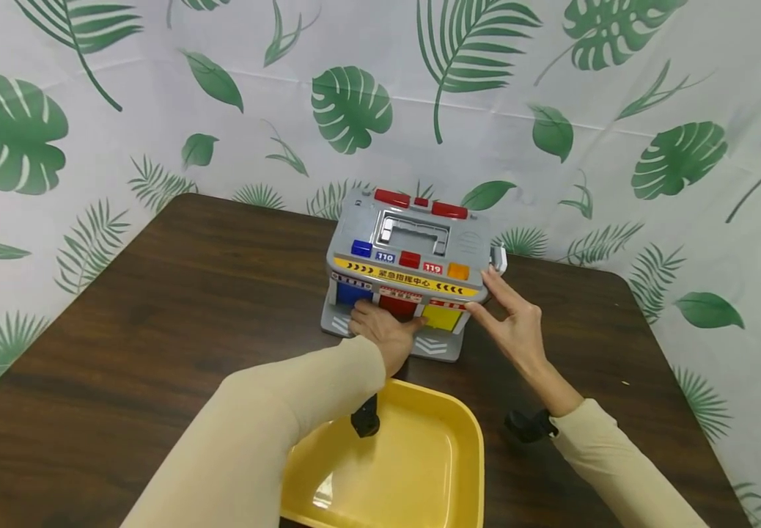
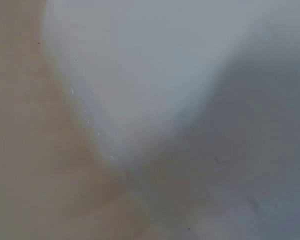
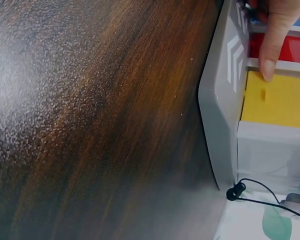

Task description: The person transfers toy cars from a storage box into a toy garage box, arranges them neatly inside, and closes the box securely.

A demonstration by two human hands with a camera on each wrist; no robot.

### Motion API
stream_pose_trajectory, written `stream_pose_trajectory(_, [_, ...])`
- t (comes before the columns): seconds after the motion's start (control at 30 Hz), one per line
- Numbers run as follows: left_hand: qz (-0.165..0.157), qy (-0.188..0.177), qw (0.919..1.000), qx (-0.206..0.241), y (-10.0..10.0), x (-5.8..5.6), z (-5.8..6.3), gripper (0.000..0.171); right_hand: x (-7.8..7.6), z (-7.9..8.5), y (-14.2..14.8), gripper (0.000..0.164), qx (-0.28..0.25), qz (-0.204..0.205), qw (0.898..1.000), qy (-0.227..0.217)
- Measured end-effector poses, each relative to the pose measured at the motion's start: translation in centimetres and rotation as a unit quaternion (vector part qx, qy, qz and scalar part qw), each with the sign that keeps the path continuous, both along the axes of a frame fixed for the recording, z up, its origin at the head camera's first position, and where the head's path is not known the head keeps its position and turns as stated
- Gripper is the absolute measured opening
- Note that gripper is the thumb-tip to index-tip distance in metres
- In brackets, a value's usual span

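Observation:
A grey toy garage point(image 1: 347, 235) stands upright at the back of the table. Red light bars top its roof, and blue, red and yellow doors line its front. My left hand point(image 1: 383, 330) reaches to those doors with its fingers at the blue and red ones. In the right wrist view its thumb point(image 3: 272, 47) is straight and touches the yellow door point(image 3: 280, 100). At the roof's right front corner, my right hand point(image 1: 519, 330) holds the edge between thumb and finger. The left wrist view is too blurred and close to make out details.
A yellow tray point(image 1: 469, 440) sits in front of the garage, partly under my left forearm. The dark wooden table point(image 1: 222, 271) spreads to both sides. Behind it hangs a leaf-patterned cloth point(image 1: 262, 95). A black cord point(image 3: 257, 200) shows beside the garage in the right wrist view.

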State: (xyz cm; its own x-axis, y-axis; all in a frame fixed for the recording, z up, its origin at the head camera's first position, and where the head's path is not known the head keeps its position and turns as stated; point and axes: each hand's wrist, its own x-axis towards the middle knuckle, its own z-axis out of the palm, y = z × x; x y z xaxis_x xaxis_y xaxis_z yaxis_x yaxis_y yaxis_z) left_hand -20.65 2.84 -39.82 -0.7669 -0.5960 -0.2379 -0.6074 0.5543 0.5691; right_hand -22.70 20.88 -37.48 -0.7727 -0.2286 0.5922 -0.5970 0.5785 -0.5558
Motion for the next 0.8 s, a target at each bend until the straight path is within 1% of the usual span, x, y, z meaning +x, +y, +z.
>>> stream_pose_trajectory(0.13, [0.000,-0.002,1.0000,0.004,0.18,0.12,0.06,0.113,0.04,-0.09,0.18,0.056,-0.001,0.002,1.000,0.002])
stream_pose_trajectory(0.3, [-0.011,-0.003,0.9999,0.012,0.16,0.31,0.30,0.113,0.02,-0.08,0.17,0.057,-0.006,0.000,1.000,0.005])
stream_pose_trajectory(0.5, [-0.020,-0.002,0.9997,0.011,0.15,0.31,0.55,0.110,-0.08,0.06,0.20,0.058,-0.007,0.000,1.000,0.011])
stream_pose_trajectory(0.63, [-0.028,-0.009,0.9996,0.007,0.10,0.31,0.64,0.111,-0.15,0.11,0.35,0.059,-0.003,0.002,1.000,0.011])
stream_pose_trajectory(0.7, [-0.031,-0.014,0.9994,0.013,0.02,0.41,0.61,0.111,-0.19,-0.01,0.47,0.059,-0.001,0.004,1.000,0.009])
stream_pose_trajectory(0.8, [-0.030,-0.012,0.9989,0.035,-0.13,0.71,0.65,0.111,-0.20,-0.32,0.62,0.059,0.002,0.007,1.000,0.008])
